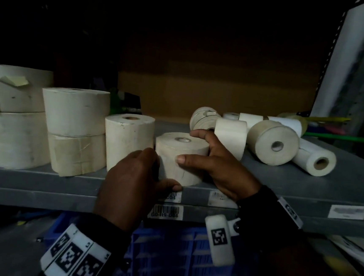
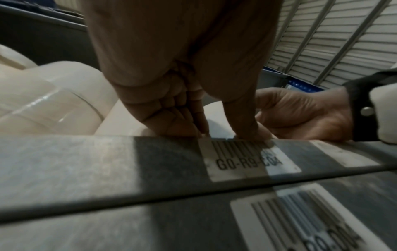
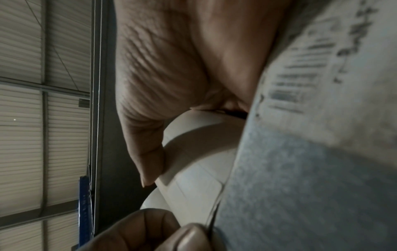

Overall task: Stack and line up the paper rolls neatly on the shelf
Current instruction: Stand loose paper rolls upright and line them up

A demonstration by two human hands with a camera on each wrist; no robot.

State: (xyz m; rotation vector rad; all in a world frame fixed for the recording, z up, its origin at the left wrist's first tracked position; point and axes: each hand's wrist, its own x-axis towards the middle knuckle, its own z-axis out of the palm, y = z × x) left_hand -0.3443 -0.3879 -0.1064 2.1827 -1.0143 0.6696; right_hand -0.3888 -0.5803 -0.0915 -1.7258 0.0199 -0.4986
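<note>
A short cream paper roll (image 1: 181,151) stands upright at the front of the grey shelf (image 1: 304,188). My right hand (image 1: 214,162) grips it from the right, thumb across its front and fingers over its top rim. My left hand (image 1: 133,177) holds its left side, thumb at its base by the shelf lip. In the right wrist view the thumb lies on the roll (image 3: 193,161). To its left stand a taller roll (image 1: 128,142), a two-roll stack (image 1: 76,128) and larger rolls (image 1: 13,114). Several loose rolls (image 1: 272,145) lie on their sides at the right.
Barcode labels (image 1: 166,211) are stuck on the shelf's front edge. A cardboard box (image 1: 213,96) fills the dark back of the shelf. Green and yellow sticks (image 1: 331,129) lie at the far right. A blue crate (image 1: 166,257) sits on the level below.
</note>
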